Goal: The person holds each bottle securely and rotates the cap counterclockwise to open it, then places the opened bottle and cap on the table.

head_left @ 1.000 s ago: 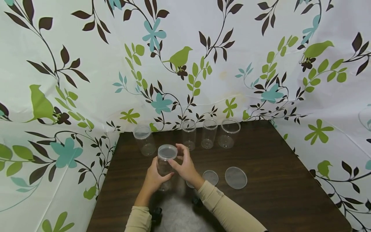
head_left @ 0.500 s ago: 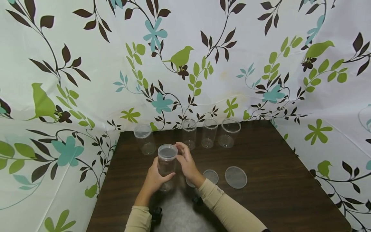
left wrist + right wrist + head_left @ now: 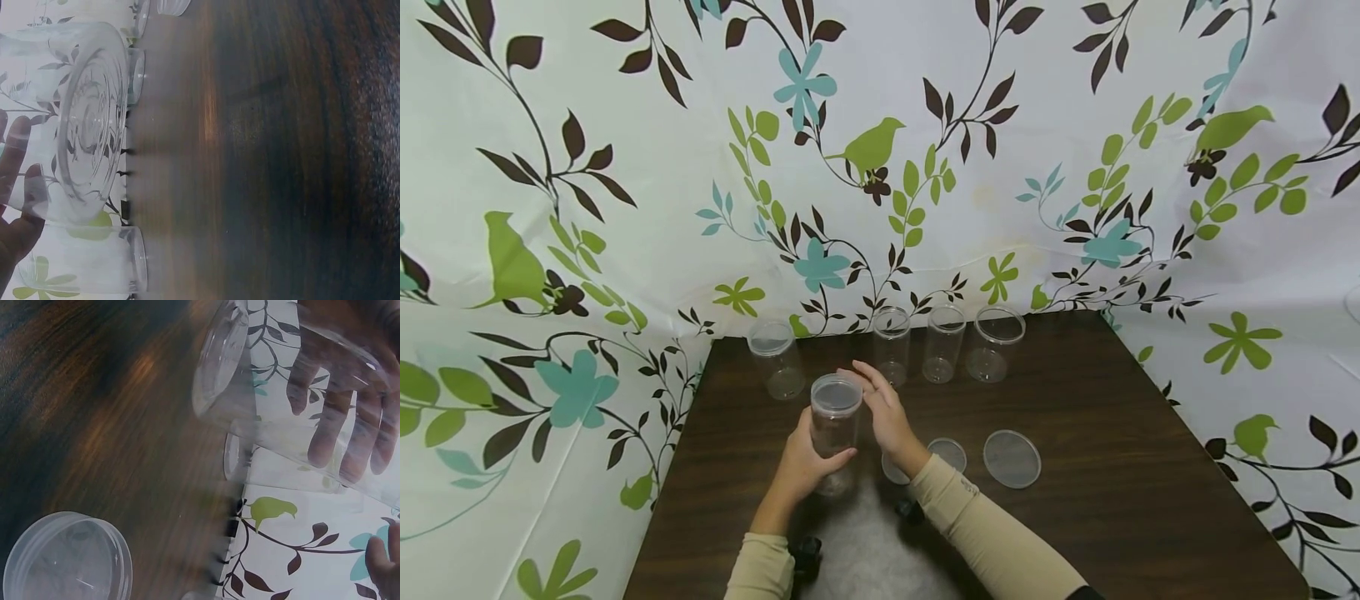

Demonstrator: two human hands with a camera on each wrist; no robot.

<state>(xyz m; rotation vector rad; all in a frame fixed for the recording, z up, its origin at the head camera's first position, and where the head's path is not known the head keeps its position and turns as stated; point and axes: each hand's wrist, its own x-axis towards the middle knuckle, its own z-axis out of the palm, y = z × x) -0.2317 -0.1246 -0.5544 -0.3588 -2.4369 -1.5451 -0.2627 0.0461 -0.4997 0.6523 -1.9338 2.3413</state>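
Observation:
My left hand (image 3: 799,460) grips a clear plastic jar (image 3: 835,437) around its side, thumb in front. A translucent lid (image 3: 837,393) sits on top of this jar. The left wrist view shows the round base of the held jar (image 3: 94,119), raised off the table, with fingertips (image 3: 34,194) against its wall. My right hand (image 3: 891,421) is beside the lid's right edge, fingers extended and loosely bent. Whether its fingertips touch the lid cannot be made out. Through the jar (image 3: 269,381) in the right wrist view, the left hand's fingers (image 3: 331,425) show.
A lidded clear jar (image 3: 780,367) stands at the back left of the dark wooden table (image 3: 1120,417). Three lidless jars (image 3: 943,346) line the back edge. Loose lids (image 3: 1012,459) lie on the right, one partly behind my right wrist. Patterned cloth (image 3: 955,208) hangs behind.
My right hand's thumb has come away from the front of the lid, and its fingers have straightened. My left hand keeps its hold on the jar, which has barely moved.

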